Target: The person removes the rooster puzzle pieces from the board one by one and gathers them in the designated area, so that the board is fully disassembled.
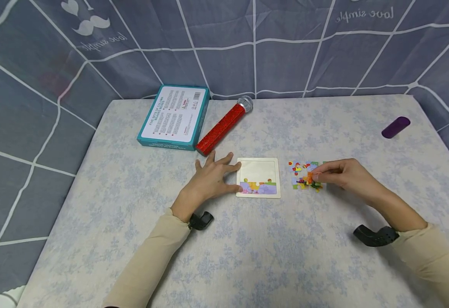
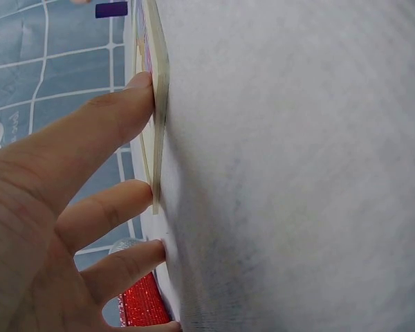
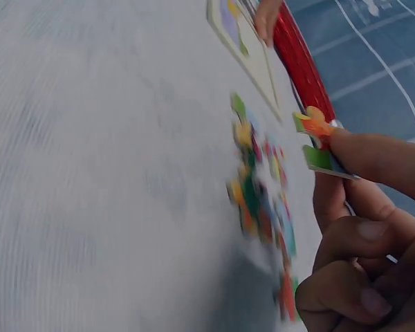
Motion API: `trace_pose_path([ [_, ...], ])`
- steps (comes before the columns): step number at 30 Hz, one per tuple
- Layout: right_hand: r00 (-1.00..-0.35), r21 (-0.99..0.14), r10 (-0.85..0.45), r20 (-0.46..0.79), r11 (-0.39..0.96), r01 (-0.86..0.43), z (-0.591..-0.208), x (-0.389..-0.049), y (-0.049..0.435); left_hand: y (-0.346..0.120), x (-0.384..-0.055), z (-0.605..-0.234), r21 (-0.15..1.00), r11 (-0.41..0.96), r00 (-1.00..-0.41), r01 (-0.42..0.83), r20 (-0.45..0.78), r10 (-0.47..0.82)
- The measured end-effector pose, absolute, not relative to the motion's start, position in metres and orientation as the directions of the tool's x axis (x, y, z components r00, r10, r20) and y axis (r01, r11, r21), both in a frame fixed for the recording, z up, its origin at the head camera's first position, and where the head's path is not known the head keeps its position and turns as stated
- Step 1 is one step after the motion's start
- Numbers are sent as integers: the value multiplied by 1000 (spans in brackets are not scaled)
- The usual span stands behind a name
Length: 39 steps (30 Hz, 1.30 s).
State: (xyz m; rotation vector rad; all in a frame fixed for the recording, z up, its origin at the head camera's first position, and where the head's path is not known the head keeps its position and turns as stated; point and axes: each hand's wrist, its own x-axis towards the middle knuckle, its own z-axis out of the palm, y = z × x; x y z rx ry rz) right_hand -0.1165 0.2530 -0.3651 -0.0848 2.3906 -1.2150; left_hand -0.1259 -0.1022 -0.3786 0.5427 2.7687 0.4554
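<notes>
A small square puzzle tray point(image 1: 259, 169) with a pale rim lies flat on the table, a row of joined pieces point(image 1: 259, 188) along its near side. My left hand point(image 1: 213, 176) is spread at the tray's left edge, thumb and forefinger touching the rim. To the right of the tray is a cluster of colourful loose puzzle pieces point(image 1: 298, 182). Above this cluster my right hand point(image 1: 349, 176) pinches an orange and green puzzle piece point(image 3: 319, 158) between thumb and fingers. The right wrist view shows that piece raised off the table, partly covered by the thumb.
A teal and white box point(image 1: 174, 114) lies at the back left. Beside it, a red glittery microphone point(image 1: 223, 129) with a silver head slants toward the tray. A purple cylinder point(image 1: 396, 127) lies at the back right. Tile-patterned cloth point(image 1: 228, 68) hangs behind the table.
</notes>
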Motion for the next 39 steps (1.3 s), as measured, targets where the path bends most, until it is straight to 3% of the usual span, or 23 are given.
trace_pose_path([
  [8,-877,-705,-203,-435,683,192,-366,-112,295,-103,-126,-378,354,882,-887,311,-226,403],
  [15,-867,-685,-211,-452,705,185,-375,-116,303,-104,-125,-378,363,882,-890,302,-225,397],
  [28,-936,-562,-120,-329,822,92,-375,-116,292,-103,-125,-379,372,876,-891,306,-213,402],
  [39,-954,-554,-91,-286,828,87,-369,-116,293,-102,-125,-378,365,878,-888,311,-219,405],
])
